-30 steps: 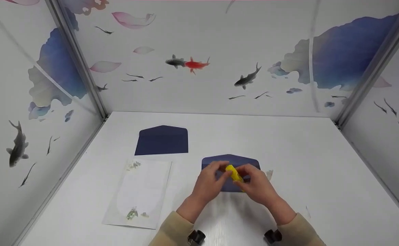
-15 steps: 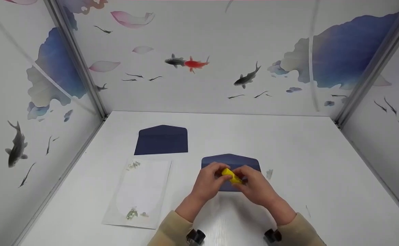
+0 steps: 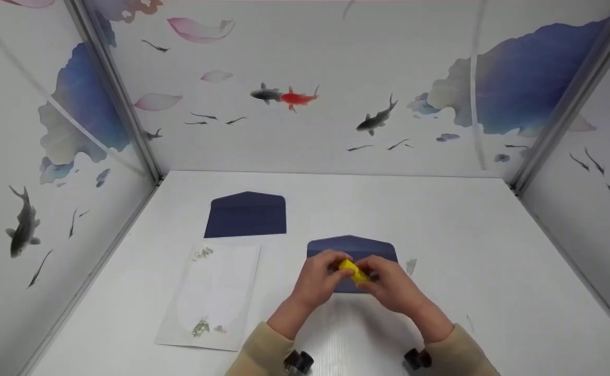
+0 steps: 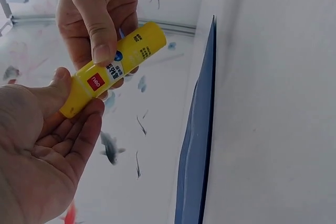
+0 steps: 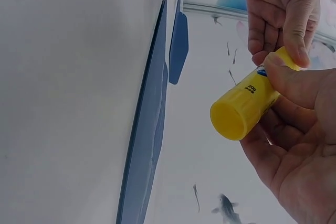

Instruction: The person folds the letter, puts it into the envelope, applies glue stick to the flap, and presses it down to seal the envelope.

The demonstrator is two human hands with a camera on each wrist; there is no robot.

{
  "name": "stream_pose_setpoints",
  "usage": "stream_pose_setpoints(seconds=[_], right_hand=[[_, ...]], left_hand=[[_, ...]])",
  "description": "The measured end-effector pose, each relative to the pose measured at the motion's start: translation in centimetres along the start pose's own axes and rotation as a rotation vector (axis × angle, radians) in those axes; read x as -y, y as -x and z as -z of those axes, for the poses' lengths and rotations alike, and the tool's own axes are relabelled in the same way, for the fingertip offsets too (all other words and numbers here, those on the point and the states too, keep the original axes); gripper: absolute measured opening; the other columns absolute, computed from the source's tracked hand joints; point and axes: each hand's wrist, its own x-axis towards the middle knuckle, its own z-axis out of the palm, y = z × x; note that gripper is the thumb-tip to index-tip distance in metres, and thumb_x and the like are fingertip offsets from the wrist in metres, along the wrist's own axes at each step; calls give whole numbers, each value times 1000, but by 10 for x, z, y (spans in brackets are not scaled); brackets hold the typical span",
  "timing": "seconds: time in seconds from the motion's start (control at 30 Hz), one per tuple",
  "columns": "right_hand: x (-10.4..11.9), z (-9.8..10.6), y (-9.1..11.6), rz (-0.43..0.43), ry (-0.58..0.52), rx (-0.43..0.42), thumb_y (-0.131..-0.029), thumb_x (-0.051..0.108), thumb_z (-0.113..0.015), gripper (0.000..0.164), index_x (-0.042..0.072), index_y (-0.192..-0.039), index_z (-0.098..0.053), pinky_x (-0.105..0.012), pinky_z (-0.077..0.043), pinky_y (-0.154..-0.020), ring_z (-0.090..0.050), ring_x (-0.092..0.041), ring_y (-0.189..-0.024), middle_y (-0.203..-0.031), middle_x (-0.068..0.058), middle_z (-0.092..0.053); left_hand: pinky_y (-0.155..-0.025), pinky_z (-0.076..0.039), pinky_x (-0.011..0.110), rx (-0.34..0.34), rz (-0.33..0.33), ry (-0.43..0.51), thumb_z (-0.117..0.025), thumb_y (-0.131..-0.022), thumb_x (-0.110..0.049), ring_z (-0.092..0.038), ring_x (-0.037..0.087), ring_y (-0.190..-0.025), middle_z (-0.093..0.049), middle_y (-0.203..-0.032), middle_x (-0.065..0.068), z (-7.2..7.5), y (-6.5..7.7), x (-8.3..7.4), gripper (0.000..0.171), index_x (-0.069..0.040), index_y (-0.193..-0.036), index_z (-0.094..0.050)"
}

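Note:
Both hands hold one yellow glue stick (image 3: 353, 270) above a dark blue envelope (image 3: 350, 244) on the white table. My left hand (image 3: 315, 278) pinches one end of the stick between thumb and fingers. My right hand (image 3: 394, 286) grips its barrel, thumb on top. In the left wrist view the glue stick (image 4: 149, 38) shows a red label and printed text, and lies tilted. The right wrist view has its round yellow end (image 5: 229, 119) facing the camera. The envelope's pointed flap is unfolded away from me; the hands cover part of it.
A second dark blue envelope (image 3: 247, 216) lies further back on the left. In front of it is a pale sheet (image 3: 213, 292) with printed plants. A small greyish mark or scrap (image 3: 411, 266) is right of the near envelope. Printed white walls (image 3: 305, 141) enclose the table.
The glue stick has tilted flatter and shifted slightly left between the hands, mostly in the first half second. Both hands keep hold of it. Envelopes and sheet stay in place.

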Motion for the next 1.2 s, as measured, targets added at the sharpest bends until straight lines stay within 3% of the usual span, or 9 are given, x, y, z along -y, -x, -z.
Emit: stream_pose_setpoints(seconds=[0.17,0.33,0.6,0.83,1.2], right_hand=[[-2,2,-1,-34,-47,61,-96,7,-71,24,4,-120,-68,-37,-63,-88,-70,-24,-101,-115,-10,-71],[-1,1,-1,-52,-32,30,-95,5,-72,24,3,-119,-68,-37,-63,-87,-70,-24,-101,-114,-11,-71],[1,-2,0,-107,38,-87,-88,2,-78,28,9,-113,-69,-39,-62,-89,-67,-17,-96,-110,-6,-71],[2,-2,-1,-137,20,-96,-89,3,-78,30,10,-116,-68,-41,-61,-92,-66,-17,-98,-111,-5,-70],[-1,-3,-1,-76,17,-108,-89,2,-77,28,8,-114,-68,-41,-62,-90,-68,-19,-100,-110,-6,-70]], left_hand=[[-92,-59,22,37,75,4,-71,-96,-11,-70,18,-100,-73,-112,9,5,-1,-4,23,-5,-117,-73],[-92,-60,23,37,140,18,-72,-95,-11,-69,15,-100,-72,-112,8,5,-2,-5,24,-7,-118,-74],[-90,-61,27,-123,177,35,-74,-94,-12,-69,19,-98,-72,-110,12,13,-3,2,26,-1,-117,-73],[-95,-61,34,-220,266,-80,-75,-92,-5,-69,24,-102,-71,-113,14,29,-5,16,27,1,-118,-72],[-98,-59,40,-244,431,-266,-78,-88,-2,-68,27,-102,-71,-110,14,49,-6,37,26,-1,-114,-74]])
